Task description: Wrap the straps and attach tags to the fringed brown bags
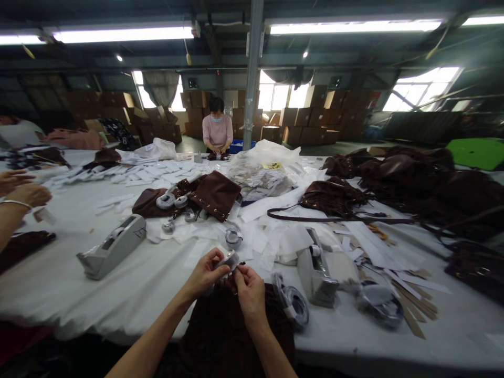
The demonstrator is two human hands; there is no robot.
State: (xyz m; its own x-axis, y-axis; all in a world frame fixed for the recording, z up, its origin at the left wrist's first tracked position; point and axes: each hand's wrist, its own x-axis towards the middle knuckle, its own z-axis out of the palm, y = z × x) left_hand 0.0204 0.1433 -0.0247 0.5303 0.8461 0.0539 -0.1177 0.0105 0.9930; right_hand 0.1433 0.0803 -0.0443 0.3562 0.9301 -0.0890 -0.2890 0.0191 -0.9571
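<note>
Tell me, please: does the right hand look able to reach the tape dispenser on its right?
Probably yes: the tape dispenser stands near the right hand, though a wrapped coil lies between them, low enough to pass over.

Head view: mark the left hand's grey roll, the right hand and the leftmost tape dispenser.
Grey roll (232, 259): head view, outer side.
Right hand (251, 293): head view, its back.
Tape dispenser (117, 249): head view, side wall.

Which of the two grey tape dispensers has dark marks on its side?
The dispenser to the left of the person's left hand: dark strokes show near its far end. The other dispenser, to the right of the right hand, shows none.
</note>
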